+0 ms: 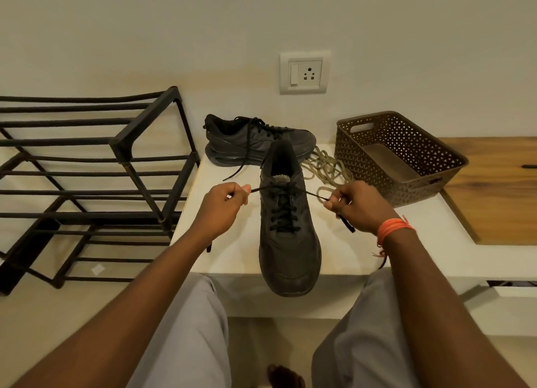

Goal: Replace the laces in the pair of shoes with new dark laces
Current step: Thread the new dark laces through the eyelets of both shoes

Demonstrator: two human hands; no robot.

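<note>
A dark shoe (290,251) stands on the white ledge (232,242) with its toe over the front edge, a dark lace (283,213) threaded through its eyelets. My left hand (220,210) pinches the lace's left end, pulled out sideways. My right hand (357,207) grips the right end, whose tip hangs below the fist. A second dark shoe (258,140) lies behind, sideways, with its dark lace trailing loose. Old beige laces (325,166) lie in a heap between the shoes and the basket.
A brown perforated basket (401,158) stands at the right on the ledge. A black metal shoe rack (87,178) fills the left. A wall socket (305,72) sits above the shoes. A wooden surface (494,190) lies at far right. My knees are below the ledge.
</note>
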